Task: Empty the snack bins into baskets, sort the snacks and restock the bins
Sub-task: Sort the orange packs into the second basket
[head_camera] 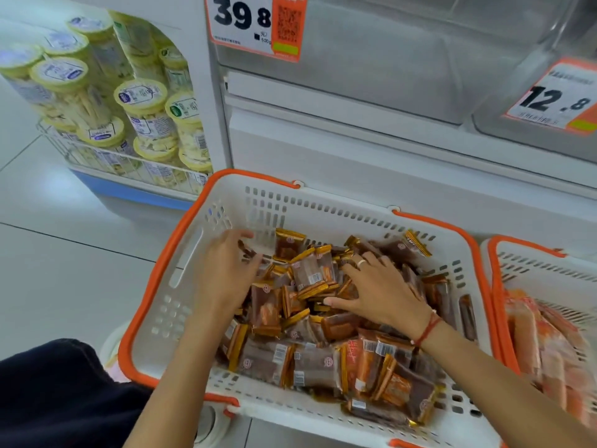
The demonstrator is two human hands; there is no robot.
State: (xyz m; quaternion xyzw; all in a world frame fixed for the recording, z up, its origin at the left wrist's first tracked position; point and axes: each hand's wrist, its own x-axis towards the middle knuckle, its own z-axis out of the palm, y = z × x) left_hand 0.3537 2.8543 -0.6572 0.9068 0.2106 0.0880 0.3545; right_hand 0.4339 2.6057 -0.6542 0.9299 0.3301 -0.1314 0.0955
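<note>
Head cam looks down into a white basket (pixel 181 279) with orange rims, half full of brown snack packs (pixel 310 276). Left hand (pixel 226 273) at 9 o'clock looks curled into the pile, though I can't tell if it's actually got one. Right hand (pixel 381 289) lies flat and relaxed on the packs, gripping nothing. Risk: orange packs (pixel 358 363) at 5 o'clock get missed, so the clear bins (pixel 355 76) at 12 get restocked mixed.
</note>
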